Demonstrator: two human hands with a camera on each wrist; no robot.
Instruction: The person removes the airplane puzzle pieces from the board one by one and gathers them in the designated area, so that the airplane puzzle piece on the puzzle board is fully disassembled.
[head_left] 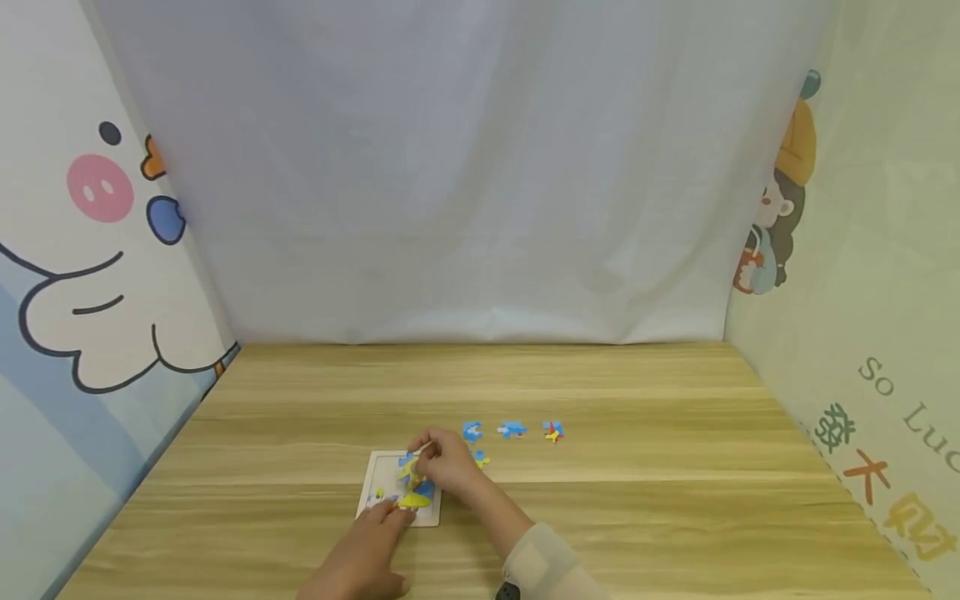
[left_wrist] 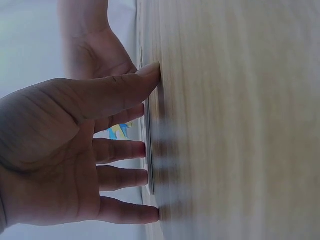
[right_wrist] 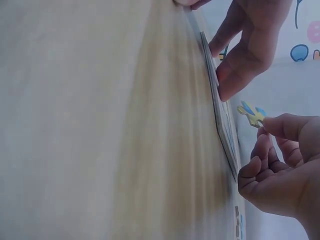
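A puzzle board [head_left: 400, 525] with a pale frame lies on the table, partly filled with blue and yellow pieces. My right hand [head_left: 448, 465] is over its far right part and pinches a yellow and blue puzzle piece [right_wrist: 251, 115] between thumb and fingers, held above the board in the right wrist view. The left hand [head_left: 366, 546] rests at the board's near edge, its fingertips on the board. In the left wrist view the left fingers [left_wrist: 122, 177] are straight and spread along the board's side. A yellow piece [head_left: 414, 501] lies in the board beside the left fingertips.
Several loose puzzle pieces lie beyond the board: one blue and white [head_left: 472, 431], one blue [head_left: 512, 430] and one with a red and yellow shape [head_left: 553, 431]. Another piece [head_left: 482, 459] is just behind the right hand. A grey curtain [head_left: 480, 183] stands behind the wooden table [head_left: 660, 467].
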